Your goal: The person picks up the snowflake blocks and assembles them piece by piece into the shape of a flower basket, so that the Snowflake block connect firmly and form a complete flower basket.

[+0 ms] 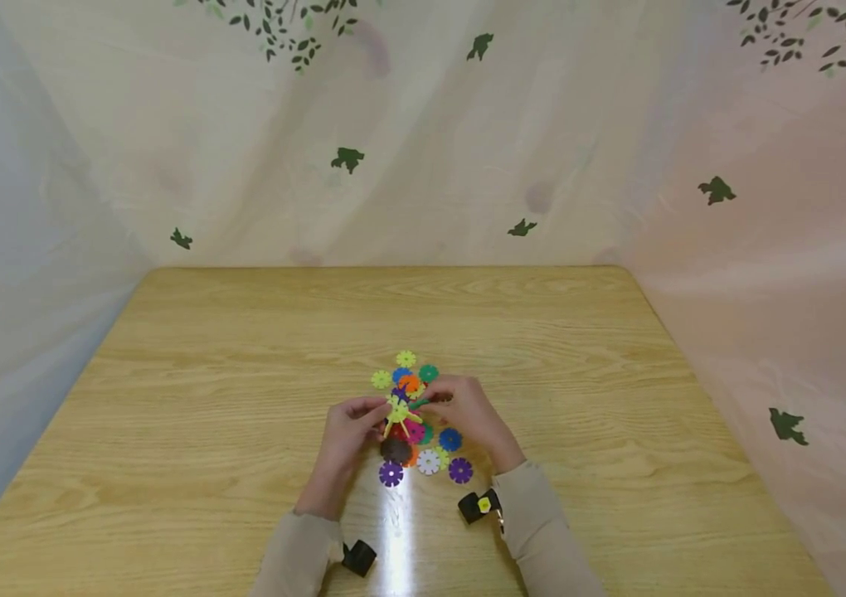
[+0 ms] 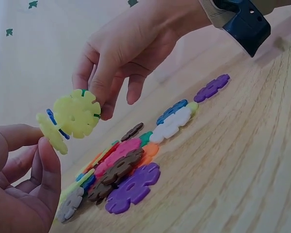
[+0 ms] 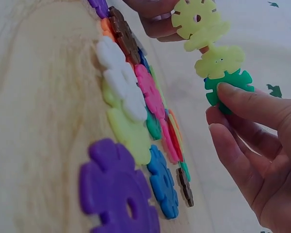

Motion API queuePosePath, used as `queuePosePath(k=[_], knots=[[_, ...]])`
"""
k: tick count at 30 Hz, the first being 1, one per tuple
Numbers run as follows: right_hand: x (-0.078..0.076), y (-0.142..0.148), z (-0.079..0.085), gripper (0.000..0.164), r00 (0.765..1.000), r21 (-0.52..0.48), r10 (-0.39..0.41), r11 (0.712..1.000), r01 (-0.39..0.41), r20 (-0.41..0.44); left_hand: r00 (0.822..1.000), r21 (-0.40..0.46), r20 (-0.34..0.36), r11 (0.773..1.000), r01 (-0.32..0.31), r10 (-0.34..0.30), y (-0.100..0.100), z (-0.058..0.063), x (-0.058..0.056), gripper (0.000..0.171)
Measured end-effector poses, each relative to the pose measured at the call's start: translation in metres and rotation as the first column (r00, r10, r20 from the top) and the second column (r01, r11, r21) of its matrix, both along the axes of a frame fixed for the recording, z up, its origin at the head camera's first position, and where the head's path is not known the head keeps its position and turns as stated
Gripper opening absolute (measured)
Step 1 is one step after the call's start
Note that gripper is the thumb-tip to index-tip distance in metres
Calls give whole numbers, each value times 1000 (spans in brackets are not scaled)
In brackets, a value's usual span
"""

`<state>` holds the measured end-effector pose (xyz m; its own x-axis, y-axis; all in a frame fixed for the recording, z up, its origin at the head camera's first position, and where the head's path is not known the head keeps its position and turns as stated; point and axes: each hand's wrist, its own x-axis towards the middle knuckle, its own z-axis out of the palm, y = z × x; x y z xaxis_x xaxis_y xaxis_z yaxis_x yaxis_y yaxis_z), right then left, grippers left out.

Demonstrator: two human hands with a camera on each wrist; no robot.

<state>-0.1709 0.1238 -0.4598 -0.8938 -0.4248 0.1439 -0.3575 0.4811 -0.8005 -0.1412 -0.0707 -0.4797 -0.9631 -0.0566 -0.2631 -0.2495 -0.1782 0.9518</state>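
Note:
My left hand [image 1: 344,435] pinches a yellow notched flower disc [image 2: 52,133] between thumb and fingers. It belongs to a small cluster of interlocked discs [image 1: 397,410], mostly yellow, with a blue edge showing between them in the left wrist view. From the other side, my right hand [image 1: 468,412] grips a green notched disc [image 3: 228,88] with thumb and fingers. The green disc meets a yellow disc [image 3: 220,61] of the cluster, edge to edge. Both hands hold the pieces up over a pile of loose discs. In the left wrist view, the yellow discs hide most of the green one.
Under the hands lie loose discs: purple [image 1: 460,471], white [image 1: 428,462], blue [image 1: 449,439], brown [image 2: 115,174], pink [image 3: 150,91] and several others, some overlapping. The wooden table [image 1: 244,348] extends around them. A patterned cloth [image 1: 423,149] hangs behind its far edge.

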Motion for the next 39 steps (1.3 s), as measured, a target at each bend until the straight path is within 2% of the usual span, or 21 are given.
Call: queuePosePath(k=[3, 9, 17, 22, 26, 31, 39], knots=[[0, -1, 0, 4, 999, 18, 14, 1000, -13, -40, 1000, -3, 6, 1000, -1, 1, 0, 0, -1, 21], [-1, -3, -1, 5, 997, 46, 34, 998, -31, -66, 1000, 6, -2, 1000, 25, -25, 2, 1, 0, 21], [0, -6, 2, 4, 990, 84, 56, 995, -45, -129, 1000, 20, -2, 1000, 18, -18, 6, 1, 1, 19], [2, -7, 1, 4, 987, 77, 69, 995, -59, -145, 999, -7, -12, 999, 48, -48, 5, 3, 0, 18], [3, -4, 0, 3, 989, 30, 33, 999, -29, -145, 996, -37, -30, 996, 79, -81, 4, 4, -2, 19], [1, -1, -1, 3, 988, 1, -50, 999, 51, -148, 995, -57, -65, 996, 68, -71, 1, 3, -5, 24], [1, -3, -1, 6, 976, -2, -144, 989, 146, -160, 989, 34, -106, 993, 111, -107, 0, 6, -4, 36]])
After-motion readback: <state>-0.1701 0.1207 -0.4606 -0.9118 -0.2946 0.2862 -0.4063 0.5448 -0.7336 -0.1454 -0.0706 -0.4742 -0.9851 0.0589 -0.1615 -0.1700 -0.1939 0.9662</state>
